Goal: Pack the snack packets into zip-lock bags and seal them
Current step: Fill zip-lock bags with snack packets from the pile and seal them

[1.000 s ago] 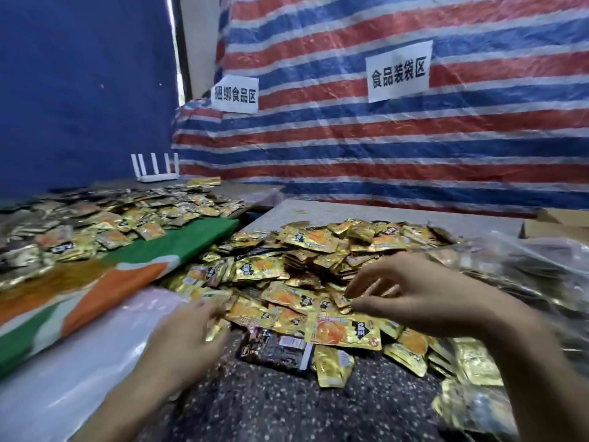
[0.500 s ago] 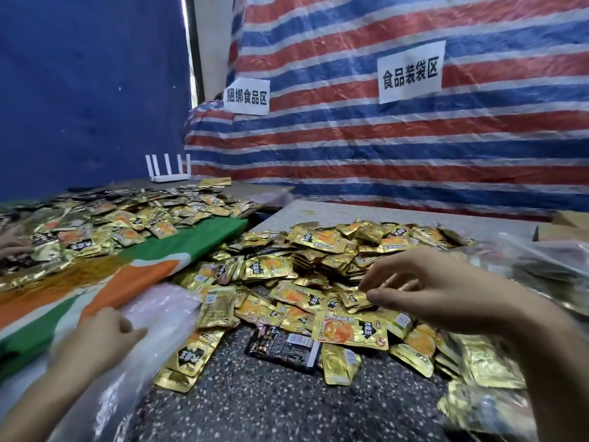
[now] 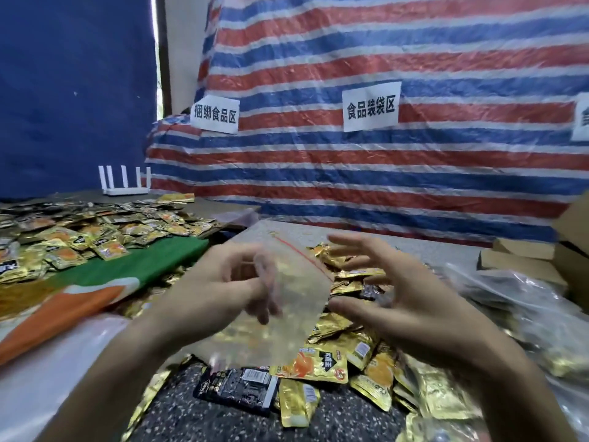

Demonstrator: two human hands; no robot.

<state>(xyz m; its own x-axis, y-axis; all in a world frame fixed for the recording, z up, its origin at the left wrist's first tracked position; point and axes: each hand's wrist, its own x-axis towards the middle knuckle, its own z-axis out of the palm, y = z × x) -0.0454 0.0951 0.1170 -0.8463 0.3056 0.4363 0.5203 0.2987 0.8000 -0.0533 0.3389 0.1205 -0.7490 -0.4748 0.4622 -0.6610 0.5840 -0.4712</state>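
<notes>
Held up over the heap of snack packets (image 3: 322, 365), above the worktop (image 3: 223, 419): one clear zip-lock bag (image 3: 296, 301), empty as far as can be judged through the blur. Pinched at its left side by the left hand (image 3: 220, 282), with fingers (image 3: 237, 252) curled onto the film and partly showing through it. Nothing in the right hand (image 3: 398, 291): spread and relaxed just beside the bag's right edge, with the thumb close to it; cannot tell whether touching.

Looks almost weightless, thin and floppy; likely to sag, cling to itself and slide between fingertips. Best taken at the mouth, one lip per hand, just under the red zip strip (image 3: 302, 256), where probably stiffest; not at the middle, for fear of pressing the two walls together. Hardly fragile, though quick to crumple. As for the packets: small, flat, glossy foil, light, probably slippery, easy to gather several at once by the edges.

Points mouth up and to the right, away from the body, with the red strip slanting from upper left to lower right. Lies with long axis tilted from lower left, near the left wrist, to upper right.
</notes>
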